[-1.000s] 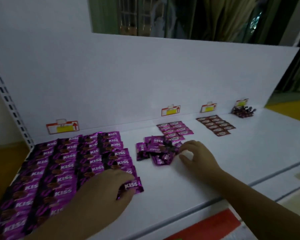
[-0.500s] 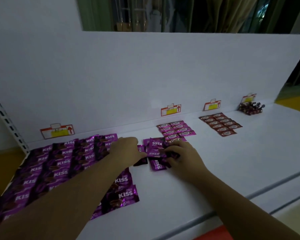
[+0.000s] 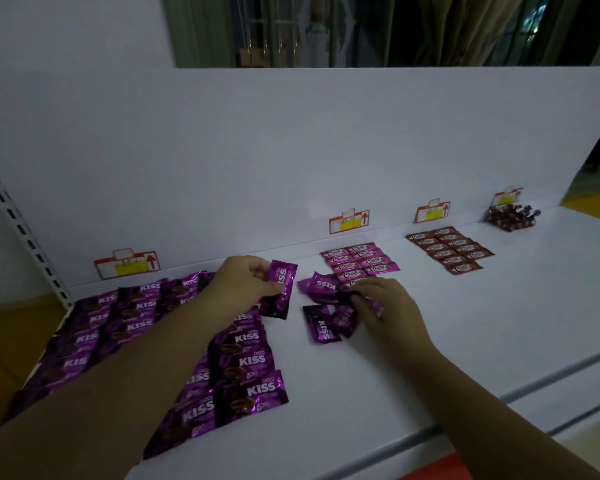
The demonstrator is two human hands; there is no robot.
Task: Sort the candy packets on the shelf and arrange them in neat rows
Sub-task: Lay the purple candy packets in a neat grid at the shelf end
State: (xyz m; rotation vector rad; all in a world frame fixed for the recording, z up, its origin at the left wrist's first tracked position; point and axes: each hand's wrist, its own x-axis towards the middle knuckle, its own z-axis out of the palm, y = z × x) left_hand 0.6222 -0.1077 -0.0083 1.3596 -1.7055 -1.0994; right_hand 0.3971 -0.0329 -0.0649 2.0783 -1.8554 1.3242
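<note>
- One purple packet point(image 3: 278, 289) is now pinched in the left hand point(image 3: 245, 284), thumb and fingers clamped on its upper edge so that it hangs on end, just above the right edge of the laid-out block point(image 3: 146, 327).
- Half a second ago that hand was reaching into the loose pile point(image 3: 329, 306) with nothing lifted; a second ago it was pressing a packet down at the block's near corner. So one placement looks finished and the next packet has just been taken.
- The right hand point(image 3: 383, 306) rests on the pile, fingers curled together over the loose packets. Whether it actually grips one cannot be told, since the fingertips are hidden among the wrappers.
- The pile lies on the shelf point(image 3: 430, 358) between the block and the pink rows point(image 3: 359, 261), touching the nearest pink row. Only a handful of purple packets are left in it, tilted at different angles.
- Brown rows point(image 3: 449, 249) and a dark heap point(image 3: 510, 218) lie further right, well apart from both hands.
- Judging from this, sorting of the purple kind is close to done: the block already fills most of the left side, and the held packet probably goes to its right column.
- Turning the packet flat, print up and matching its neighbours, would be the next need.
</note>
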